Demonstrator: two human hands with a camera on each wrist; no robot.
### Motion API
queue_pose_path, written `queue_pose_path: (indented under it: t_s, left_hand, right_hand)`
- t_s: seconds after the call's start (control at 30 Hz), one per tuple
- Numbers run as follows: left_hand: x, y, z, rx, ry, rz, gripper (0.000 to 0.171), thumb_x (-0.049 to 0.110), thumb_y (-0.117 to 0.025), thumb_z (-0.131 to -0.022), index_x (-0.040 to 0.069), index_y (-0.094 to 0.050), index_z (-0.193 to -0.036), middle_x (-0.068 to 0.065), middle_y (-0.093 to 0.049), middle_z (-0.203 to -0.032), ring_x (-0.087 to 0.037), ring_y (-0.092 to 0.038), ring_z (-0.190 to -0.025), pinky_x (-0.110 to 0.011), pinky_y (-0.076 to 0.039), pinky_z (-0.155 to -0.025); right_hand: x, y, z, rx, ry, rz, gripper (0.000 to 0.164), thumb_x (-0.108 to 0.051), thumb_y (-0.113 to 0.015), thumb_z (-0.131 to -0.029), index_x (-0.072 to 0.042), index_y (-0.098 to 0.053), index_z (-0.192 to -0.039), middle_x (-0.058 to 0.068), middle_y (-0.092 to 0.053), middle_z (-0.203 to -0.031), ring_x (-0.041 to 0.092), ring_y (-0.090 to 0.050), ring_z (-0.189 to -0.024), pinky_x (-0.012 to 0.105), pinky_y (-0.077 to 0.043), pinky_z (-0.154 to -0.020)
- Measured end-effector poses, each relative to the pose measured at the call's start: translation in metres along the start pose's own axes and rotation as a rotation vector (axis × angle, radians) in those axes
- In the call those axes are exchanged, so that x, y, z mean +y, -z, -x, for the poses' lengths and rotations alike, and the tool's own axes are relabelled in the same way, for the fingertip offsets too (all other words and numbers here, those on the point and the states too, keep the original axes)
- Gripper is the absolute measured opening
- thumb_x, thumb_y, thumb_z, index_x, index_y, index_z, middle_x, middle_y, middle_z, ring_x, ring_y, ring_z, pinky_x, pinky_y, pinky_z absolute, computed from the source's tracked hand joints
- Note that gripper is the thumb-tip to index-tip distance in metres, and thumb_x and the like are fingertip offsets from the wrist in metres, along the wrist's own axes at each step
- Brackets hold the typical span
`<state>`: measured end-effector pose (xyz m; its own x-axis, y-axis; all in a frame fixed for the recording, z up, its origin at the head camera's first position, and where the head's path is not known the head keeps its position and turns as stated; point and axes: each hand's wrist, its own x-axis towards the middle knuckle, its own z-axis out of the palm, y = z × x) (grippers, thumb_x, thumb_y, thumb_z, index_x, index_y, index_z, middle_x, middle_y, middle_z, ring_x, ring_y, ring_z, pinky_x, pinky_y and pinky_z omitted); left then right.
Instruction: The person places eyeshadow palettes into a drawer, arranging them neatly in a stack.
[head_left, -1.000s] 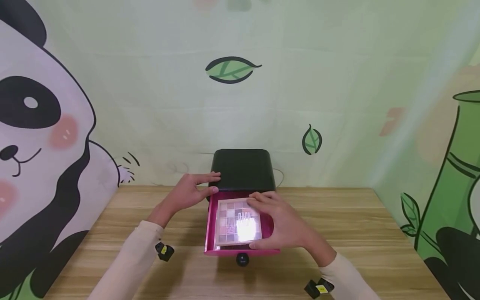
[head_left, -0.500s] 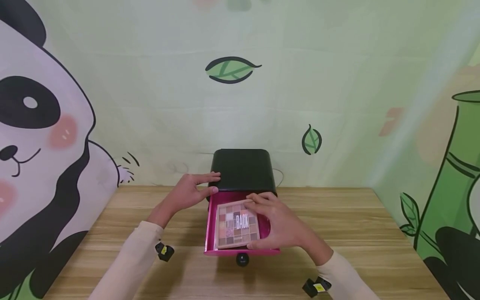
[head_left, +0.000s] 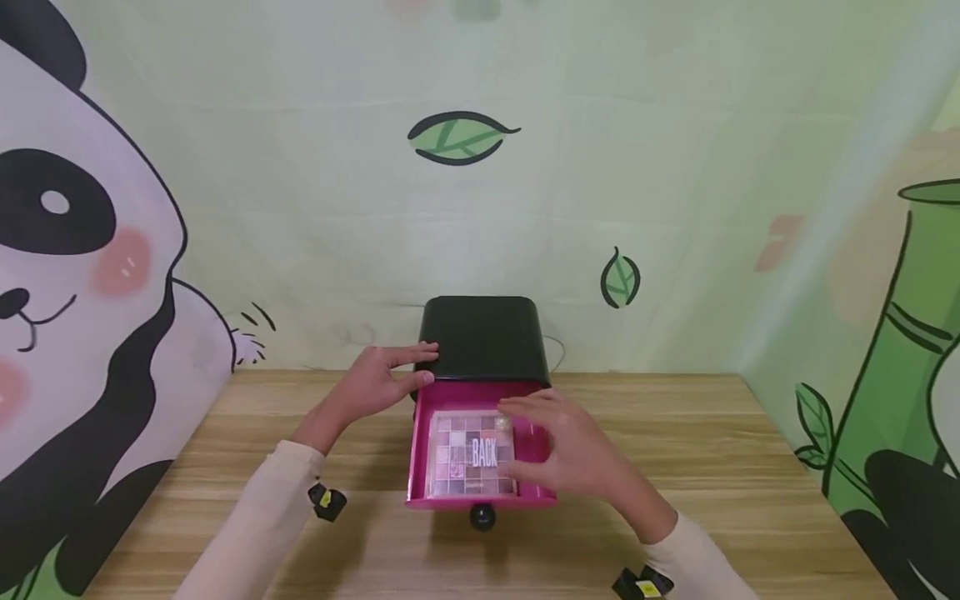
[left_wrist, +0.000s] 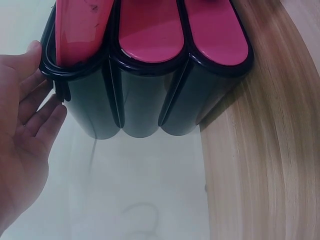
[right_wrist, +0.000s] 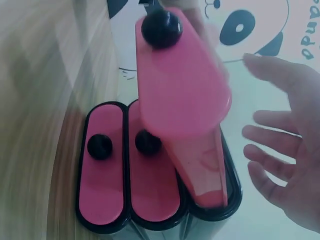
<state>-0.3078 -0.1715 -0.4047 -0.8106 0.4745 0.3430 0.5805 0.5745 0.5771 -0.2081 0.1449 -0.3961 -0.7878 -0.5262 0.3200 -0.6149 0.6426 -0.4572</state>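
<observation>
An eyeshadow palette (head_left: pixel 471 454) with many small pans and the word BACK on its lid lies flat in a pulled-out pink drawer (head_left: pixel 442 503). The drawer belongs to a small black cabinet (head_left: pixel 483 337). My left hand (head_left: pixel 378 383) rests its fingers against the cabinet's upper left edge, the thumb near its front, as the left wrist view also shows. Over the drawer's right side, my right hand (head_left: pixel 573 450) is spread with fingers and thumb apart beside the palette. In the right wrist view its loosely bent fingers (right_wrist: pixel 272 135) hold nothing; the palette is hidden there.
Two lower pink drawers (right_wrist: pixel 104 200) with black knobs are closed under the pulled-out one. The cabinet stands on a wood-grain table (head_left: pixel 675 467) near its back edge, before a green panda-print backdrop (head_left: pixel 300 208).
The palette, tilted with my right fingers at its edges, has come down flat and straighter in the drawer. My right hand has let go and shifted slightly right. The left hand stays put.
</observation>
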Motion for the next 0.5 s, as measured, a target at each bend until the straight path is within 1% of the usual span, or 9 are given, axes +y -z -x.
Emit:
queue_pose_path:
  t_s: [0.07, 0.13, 0.2, 0.23, 0.3, 0.37, 0.43, 0.47, 0.5]
  left_hand:
    - [0.0, 0.0, 0.0, 0.004, -0.006, 0.001, 0.045, 0.034, -0.074, -0.095, 0.01, -0.069, -0.133, -0.005, -0.065, -0.139, -0.028, -0.057, -0.135, -0.048, -0.052, -0.1]
    - [-0.001, 0.0, 0.0, 0.007, -0.008, 0.003, 0.046, 0.034, -0.074, -0.095, 0.009, -0.069, -0.133, -0.005, -0.065, -0.139, -0.028, -0.057, -0.134, -0.048, -0.052, -0.099]
    - [-0.001, 0.0, 0.0, 0.008, -0.009, -0.002, 0.046, 0.035, -0.074, -0.096, 0.009, -0.069, -0.133, -0.005, -0.065, -0.139, -0.028, -0.057, -0.134, -0.048, -0.052, -0.1]
    - [-0.001, 0.0, 0.0, 0.009, -0.01, -0.002, 0.046, 0.034, -0.073, -0.096, 0.009, -0.069, -0.133, -0.005, -0.065, -0.139, -0.028, -0.057, -0.134, -0.048, -0.052, -0.098]
    - [-0.001, 0.0, 0.0, 0.009, -0.006, -0.005, 0.045, 0.034, -0.074, -0.096, 0.01, -0.069, -0.133, -0.004, -0.065, -0.139, -0.027, -0.057, -0.134, -0.046, -0.052, -0.098]
    - [-0.001, -0.001, 0.0, 0.009, -0.004, -0.003, 0.045, 0.033, -0.074, -0.096, 0.01, -0.069, -0.134, -0.004, -0.065, -0.139, -0.027, -0.057, -0.134, -0.044, -0.053, -0.095]
    - [-0.001, -0.001, 0.001, 0.007, -0.002, -0.002, 0.044, 0.033, -0.074, -0.096, 0.011, -0.069, -0.134, -0.004, -0.065, -0.14, -0.027, -0.057, -0.134, -0.043, -0.053, -0.092]
    - [-0.001, 0.0, 0.001, 0.005, 0.0, -0.002, 0.045, 0.033, -0.074, -0.096, 0.011, -0.069, -0.134, -0.004, -0.064, -0.14, -0.027, -0.057, -0.134, -0.042, -0.053, -0.093]
    - [-0.001, 0.0, 0.001, 0.004, 0.001, 0.0, 0.045, 0.033, -0.074, -0.096, 0.011, -0.069, -0.134, -0.004, -0.064, -0.14, -0.027, -0.057, -0.134, -0.042, -0.053, -0.093]
  right_hand:
    - [-0.004, 0.001, 0.005, 0.041, -0.007, -0.002, 0.066, -0.047, -0.086, -0.078, -0.018, -0.068, -0.135, -0.003, -0.068, -0.132, 0.019, -0.058, -0.122, 0.05, -0.052, -0.098]
    - [-0.008, 0.001, 0.011, 0.078, -0.005, -0.025, 0.062, -0.044, -0.087, -0.078, -0.018, -0.071, -0.132, -0.002, -0.071, -0.128, 0.019, -0.062, -0.118, 0.047, -0.054, -0.096]
    - [-0.012, 0.002, 0.017, 0.108, -0.005, -0.052, 0.057, -0.039, -0.088, -0.078, -0.016, -0.073, -0.128, -0.002, -0.073, -0.123, 0.019, -0.065, -0.11, 0.041, -0.056, -0.091]
    - [-0.014, 0.002, 0.02, 0.117, -0.006, -0.062, 0.054, -0.037, -0.089, -0.078, -0.015, -0.074, -0.126, -0.002, -0.074, -0.12, 0.018, -0.067, -0.104, 0.037, -0.057, -0.086]
    - [-0.019, 0.002, 0.026, 0.122, -0.027, -0.107, 0.049, -0.033, -0.089, -0.079, -0.013, -0.075, -0.122, -0.003, -0.076, -0.108, 0.018, -0.067, -0.09, 0.03, -0.057, -0.076]
    - [-0.025, 0.001, 0.032, 0.114, -0.069, -0.163, 0.044, -0.033, -0.088, -0.081, -0.013, -0.077, -0.119, -0.005, -0.075, -0.096, 0.019, -0.065, -0.08, 0.025, -0.054, -0.067]
    - [-0.029, 0.0, 0.039, 0.105, -0.118, -0.225, 0.04, -0.037, -0.086, -0.083, -0.013, -0.079, -0.115, -0.008, -0.073, -0.087, 0.02, -0.063, -0.075, 0.024, -0.053, -0.063]
    - [-0.031, -0.002, 0.042, 0.107, -0.133, -0.256, 0.04, -0.039, -0.086, -0.083, -0.014, -0.079, -0.113, -0.009, -0.072, -0.083, 0.02, -0.063, -0.073, 0.024, -0.053, -0.062]
    - [-0.033, -0.004, 0.045, 0.107, -0.144, -0.278, 0.039, -0.042, -0.085, -0.084, -0.014, -0.08, -0.111, -0.01, -0.072, -0.084, 0.018, -0.063, -0.074, 0.024, -0.054, -0.064]
